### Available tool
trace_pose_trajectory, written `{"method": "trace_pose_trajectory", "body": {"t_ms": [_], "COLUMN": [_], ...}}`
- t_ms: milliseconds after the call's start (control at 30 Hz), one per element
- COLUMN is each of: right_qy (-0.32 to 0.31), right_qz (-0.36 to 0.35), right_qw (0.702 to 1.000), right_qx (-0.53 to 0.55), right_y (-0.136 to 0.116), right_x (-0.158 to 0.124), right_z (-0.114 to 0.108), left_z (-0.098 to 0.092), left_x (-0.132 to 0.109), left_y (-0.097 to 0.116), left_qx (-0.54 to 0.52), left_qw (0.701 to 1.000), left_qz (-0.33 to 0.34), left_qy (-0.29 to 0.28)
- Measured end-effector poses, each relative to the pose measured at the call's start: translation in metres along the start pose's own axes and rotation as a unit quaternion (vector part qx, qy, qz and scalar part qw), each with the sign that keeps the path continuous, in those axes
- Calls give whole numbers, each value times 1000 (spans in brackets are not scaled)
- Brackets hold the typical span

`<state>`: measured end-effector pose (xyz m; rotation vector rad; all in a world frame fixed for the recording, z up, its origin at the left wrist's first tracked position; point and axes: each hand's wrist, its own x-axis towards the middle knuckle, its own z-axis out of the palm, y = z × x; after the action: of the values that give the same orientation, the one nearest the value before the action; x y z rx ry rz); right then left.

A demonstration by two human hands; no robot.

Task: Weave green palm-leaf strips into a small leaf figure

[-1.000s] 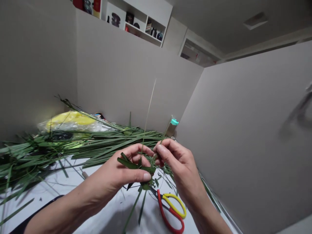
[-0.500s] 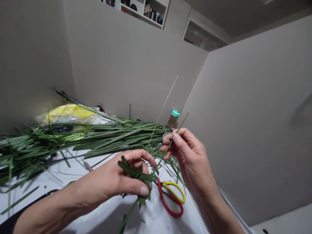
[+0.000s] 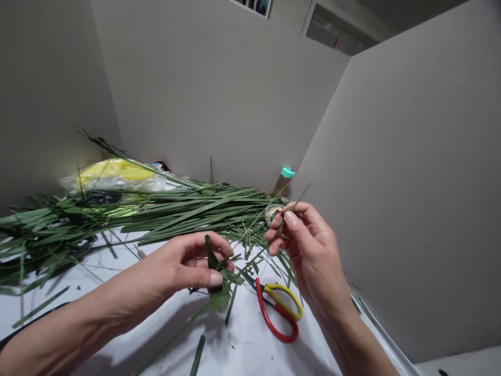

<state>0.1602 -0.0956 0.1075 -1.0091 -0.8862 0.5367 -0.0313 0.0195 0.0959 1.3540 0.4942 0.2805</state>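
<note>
My left hand (image 3: 183, 263) pinches a small folded piece of green leaf strips (image 3: 219, 271) between thumb and fingers, a little above the white table (image 3: 250, 347). My right hand (image 3: 309, 245) is closed on a thin green leaf strip (image 3: 279, 227) that runs slanting from the folded piece up past my fingers. The two hands are a short way apart. Red and yellow scissors (image 3: 278, 310) lie on the table just below and between them.
A long heap of green leaves (image 3: 117, 219) covers the back and left of the table. A yellow thing in a clear bag (image 3: 113, 175) lies behind it. A bottle with a teal cap (image 3: 284, 180) stands in the corner. Grey partition walls close in the table.
My right hand has pulled its strip away to the right and the hands have drawn apart. The long pale stalk that stood up above the hands no longer shows. The camera has tilted down.
</note>
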Motion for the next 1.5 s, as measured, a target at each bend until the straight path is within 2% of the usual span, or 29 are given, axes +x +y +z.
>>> {"method": "trace_pose_trajectory", "body": {"t_ms": [167, 433, 600, 833, 967, 1100, 1200, 1367, 1500], "right_qy": [-8, -14, 16, -13, -48, -91, -61, 10, 32], "right_qz": [16, 68, 78, 141, 188, 224, 208, 163, 186], "right_qw": [1000, 998, 997, 990, 981, 970, 976, 985, 978], "right_qx": [-9, 4, 21, 15, 4, 7, 22, 57, 93], "right_y": [11, 31, 36, 51, 64, 70, 71, 70, 68], "right_x": [-5, -13, -21, -32, -31, -30, -35, -48, -50], "right_z": [-6, -14, -11, -5, -6, -5, -3, 2, 9], "left_z": [-11, -15, -21, -27, -29, -28, -28, -31, -32], "left_x": [-1, 2, 4, -8, -14, -15, -13, -12, -15], "left_y": [-10, -22, -26, -26, -28, -33, -36, -38, -35], "left_qx": [2, 32, 44, 39, 39, 37, 41, 34, 19], "left_qw": [998, 996, 992, 982, 983, 989, 988, 977, 973], "left_qz": [13, 7, 11, 40, 40, 23, 20, 34, 48], "left_qy": [58, 80, 114, 179, 176, 144, 150, 206, 225]}}
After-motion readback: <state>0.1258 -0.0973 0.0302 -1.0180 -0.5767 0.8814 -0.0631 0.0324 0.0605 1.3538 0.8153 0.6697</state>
